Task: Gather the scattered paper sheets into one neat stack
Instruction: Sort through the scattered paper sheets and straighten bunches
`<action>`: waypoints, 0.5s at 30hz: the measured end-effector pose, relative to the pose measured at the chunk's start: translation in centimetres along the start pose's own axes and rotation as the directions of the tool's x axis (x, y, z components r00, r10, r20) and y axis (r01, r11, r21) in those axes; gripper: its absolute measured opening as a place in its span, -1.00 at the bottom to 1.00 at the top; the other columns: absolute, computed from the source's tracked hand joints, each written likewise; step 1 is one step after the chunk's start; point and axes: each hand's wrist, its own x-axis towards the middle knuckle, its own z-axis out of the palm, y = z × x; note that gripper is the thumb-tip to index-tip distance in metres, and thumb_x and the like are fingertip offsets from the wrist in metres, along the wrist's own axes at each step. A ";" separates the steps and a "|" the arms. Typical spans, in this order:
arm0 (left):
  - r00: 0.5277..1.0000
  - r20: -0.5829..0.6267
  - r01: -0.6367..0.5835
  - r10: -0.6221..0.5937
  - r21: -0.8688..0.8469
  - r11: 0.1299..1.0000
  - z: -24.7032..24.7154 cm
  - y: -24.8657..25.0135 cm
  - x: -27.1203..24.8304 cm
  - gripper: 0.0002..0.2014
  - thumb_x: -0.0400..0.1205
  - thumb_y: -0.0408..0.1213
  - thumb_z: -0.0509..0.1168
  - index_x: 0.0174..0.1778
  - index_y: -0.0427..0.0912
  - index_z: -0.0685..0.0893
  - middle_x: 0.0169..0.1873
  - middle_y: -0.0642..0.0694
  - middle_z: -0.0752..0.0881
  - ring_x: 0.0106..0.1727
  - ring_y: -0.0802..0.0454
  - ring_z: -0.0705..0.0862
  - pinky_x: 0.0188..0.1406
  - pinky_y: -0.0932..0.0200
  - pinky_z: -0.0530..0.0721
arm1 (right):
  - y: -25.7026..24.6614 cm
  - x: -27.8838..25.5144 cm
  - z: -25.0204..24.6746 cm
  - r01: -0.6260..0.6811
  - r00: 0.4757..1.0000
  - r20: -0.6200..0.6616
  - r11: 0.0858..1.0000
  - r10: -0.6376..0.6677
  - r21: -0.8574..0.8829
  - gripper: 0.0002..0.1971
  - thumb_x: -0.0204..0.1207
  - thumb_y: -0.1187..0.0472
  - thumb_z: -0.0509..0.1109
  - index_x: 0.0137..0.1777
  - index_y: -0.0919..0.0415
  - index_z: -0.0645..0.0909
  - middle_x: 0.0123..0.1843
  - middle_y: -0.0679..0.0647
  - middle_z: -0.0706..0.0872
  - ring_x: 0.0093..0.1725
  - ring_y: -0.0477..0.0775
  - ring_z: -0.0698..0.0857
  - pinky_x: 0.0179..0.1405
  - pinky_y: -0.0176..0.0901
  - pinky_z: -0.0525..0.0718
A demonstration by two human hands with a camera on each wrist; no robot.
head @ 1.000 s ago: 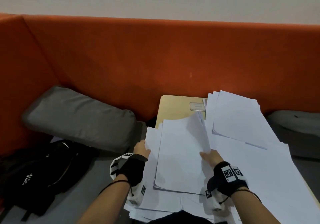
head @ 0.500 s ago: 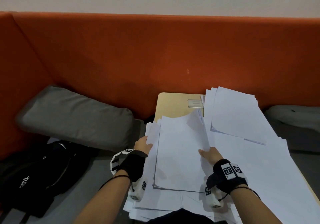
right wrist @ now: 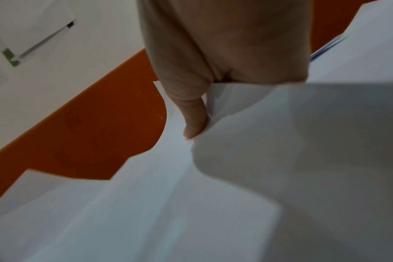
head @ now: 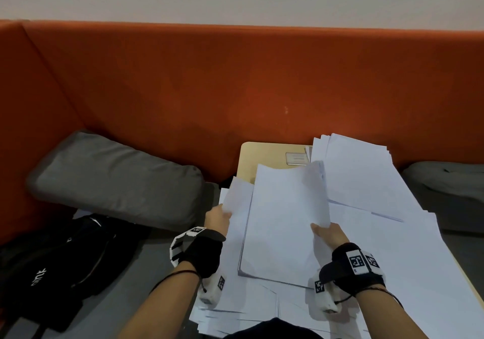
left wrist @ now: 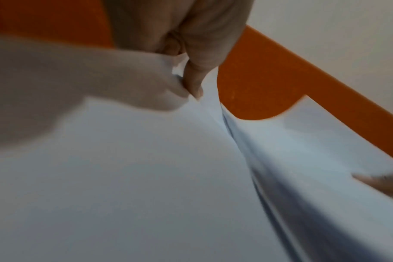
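Note:
A bundle of white paper sheets (head: 285, 221) is held between my two hands above a small wooden table (head: 264, 158). My left hand (head: 218, 217) grips the bundle's left edge; its thumb (left wrist: 194, 83) lies on top with the other fingers hidden underneath. On the right edge my right hand (head: 326, 234) pinches the sheets (right wrist: 247, 141), thumb (right wrist: 194, 117) over them. More loose sheets (head: 366, 179) lie spread over the right and near parts of the table, some fanned at the front edge (head: 248, 315).
An orange padded seat back (head: 235, 90) runs behind the table. A grey cushion (head: 115, 176) and a black bag (head: 52, 268) lie on the bench at the left. Another grey cushion (head: 445, 181) is at the right. A small card (head: 297, 158) rests on the table's far end.
The bundle has lifted slightly and its left sheets have curled up under my left hand. Both hands keep their hold on the edges.

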 end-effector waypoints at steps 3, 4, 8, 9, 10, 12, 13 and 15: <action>0.993 -0.114 -0.005 -0.009 -0.122 0.992 -1.5 0.0 -0.1 -0.74 0.65 -0.44 0.18 0.19 -0.50 0.60 0.18 -0.44 0.66 0.24 -0.34 0.60 0.21 0.02 0.51 | -0.3 -0.1 -0.8 0.001 1.000 -0.023 0.998 0.001 0.070 -0.59 0.60 0.20 0.30 0.29 0.55 0.48 0.04 0.34 0.62 0.00 0.23 0.56 0.10 0.05 0.51; 0.987 -0.162 -0.014 -0.016 -0.181 0.983 -2.0 0.1 0.0 -0.74 0.65 -0.43 0.20 0.19 -0.48 0.61 0.18 -0.43 0.66 0.24 -0.33 0.60 0.20 0.03 0.51 | -0.5 -0.2 -0.9 0.007 1.000 -0.025 0.995 -0.005 0.100 -0.59 0.60 0.19 0.30 0.30 0.53 0.48 0.03 0.31 0.62 0.01 0.23 0.58 0.09 0.03 0.51; 0.974 -0.221 -0.131 0.055 -0.342 0.930 -3.4 1.4 0.7 -0.74 0.64 -0.42 0.21 0.21 -0.39 0.64 0.17 -0.35 0.69 0.24 -0.28 0.62 0.27 -0.05 0.57 | -1.6 -0.5 0.0 0.083 0.996 -0.005 0.976 -0.084 0.202 -0.52 0.58 0.14 0.33 0.39 0.46 0.46 0.17 0.31 0.65 0.12 0.25 0.62 0.17 0.01 0.55; 0.974 -0.212 -0.151 0.075 -0.369 0.917 -3.5 1.8 0.7 -0.74 0.65 -0.39 0.19 0.22 -0.37 0.63 0.18 -0.33 0.69 0.25 -0.26 0.62 0.30 -0.09 0.57 | -2.1 -0.7 0.5 0.098 0.995 0.015 0.975 -0.103 0.201 -0.51 0.58 0.13 0.34 0.40 0.46 0.46 0.20 0.33 0.66 0.13 0.25 0.63 0.17 0.01 0.56; 0.978 -0.189 -0.155 0.084 -0.399 0.904 -3.5 2.3 0.5 -0.72 0.68 -0.33 0.18 0.23 -0.36 0.62 0.20 -0.30 0.69 0.26 -0.24 0.62 0.32 -0.10 0.56 | -2.6 -0.9 1.2 0.105 0.993 0.037 0.976 -0.114 0.190 -0.51 0.58 0.13 0.34 0.39 0.46 0.46 0.22 0.34 0.66 0.13 0.25 0.63 0.17 0.02 0.57; 0.987 -0.112 -0.152 0.112 -0.475 0.867 -3.0 2.9 0.3 -0.67 0.69 -0.19 0.18 0.29 -0.30 0.59 0.25 -0.23 0.67 0.30 -0.16 0.61 0.38 -0.09 0.53 | -3.3 -1.2 2.5 0.108 0.990 0.075 0.980 -0.122 0.167 -0.50 0.58 0.14 0.33 0.39 0.48 0.46 0.23 0.36 0.66 0.13 0.26 0.64 0.18 0.03 0.58; 0.989 -0.063 -0.148 0.135 -0.489 0.860 -2.6 3.0 0.2 -0.65 0.66 -0.17 0.24 0.31 -0.27 0.57 0.27 -0.21 0.66 0.31 -0.14 0.60 0.38 -0.08 0.53 | -3.5 -1.3 3.1 0.106 0.988 0.090 0.981 -0.122 0.162 -0.51 0.59 0.15 0.33 0.40 0.50 0.45 0.24 0.36 0.65 0.12 0.26 0.64 0.18 0.03 0.58; 0.989 0.009 -0.129 0.144 -0.393 0.911 -1.7 2.4 0.3 -0.59 0.59 -0.24 0.35 0.34 -0.27 0.53 0.29 -0.22 0.63 0.32 -0.16 0.59 0.36 -0.04 0.53 | -3.6 -1.4 4.1 0.093 0.988 0.106 0.985 -0.109 0.146 -0.54 0.60 0.19 0.31 0.39 0.49 0.44 0.26 0.37 0.63 0.08 0.22 0.61 0.14 -0.01 0.56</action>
